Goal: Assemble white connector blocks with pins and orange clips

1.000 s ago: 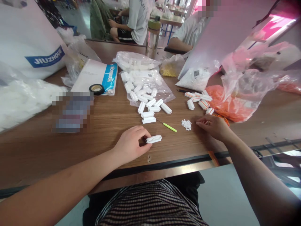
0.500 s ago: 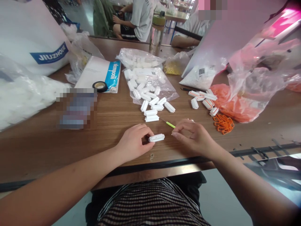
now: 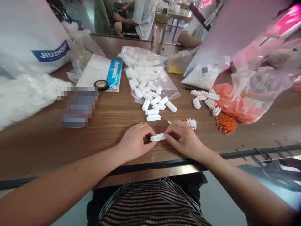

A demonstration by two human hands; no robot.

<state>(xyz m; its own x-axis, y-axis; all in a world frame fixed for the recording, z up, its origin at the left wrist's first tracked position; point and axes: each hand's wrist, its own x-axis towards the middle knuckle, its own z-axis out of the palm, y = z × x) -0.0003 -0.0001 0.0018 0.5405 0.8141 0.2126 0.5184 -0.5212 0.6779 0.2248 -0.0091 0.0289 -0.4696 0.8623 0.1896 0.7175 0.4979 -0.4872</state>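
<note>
While the left hand (image 3: 135, 141) pinches one end of the white connector (image 3: 158, 137), apparently steadying its slotted face upward, the fingers of the right hand (image 3: 185, 138) narrow at its other end, any grip unclear; white pieces (image 3: 192, 123) lie beyond it, rightward, seemingly for easy reach.

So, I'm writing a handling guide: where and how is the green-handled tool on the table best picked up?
Probably by the green handle, coming from the near right: it is the thicker part, while the thin shaft points away and left, toward the white housings. The right hand hides part of the handle, so it would likely need to shift first.
</note>
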